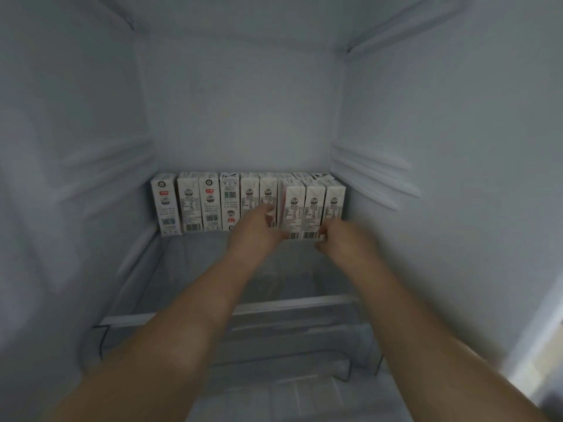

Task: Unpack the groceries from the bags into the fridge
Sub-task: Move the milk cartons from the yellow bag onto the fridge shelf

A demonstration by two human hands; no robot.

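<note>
Inside the fridge, a row of small white cartons stood upright on the glass shelf, against the back wall in the middle of the frame. I counted six cartons in the back row that showed their fronts, from the far left one to the one by the left hand. Three more cartons stood in front of the row on the right side, packed side by side and touching. Behind those three, the tops of about three more peeked out, but their fronts were hidden, so I could not be sure of the count.

Two bare arms reached in from the bottom of the frame. The left hand was pressed against the left side of the front three cartons, with its fingers blurry. The right hand was at their lower right corner, touching the last carton. The hands were apart, one on each side of the three. I could not tell if they squeezed or only touched.

The print on the cartons was too small to read. A clear drawer below the shelf was hard to make out.
</note>
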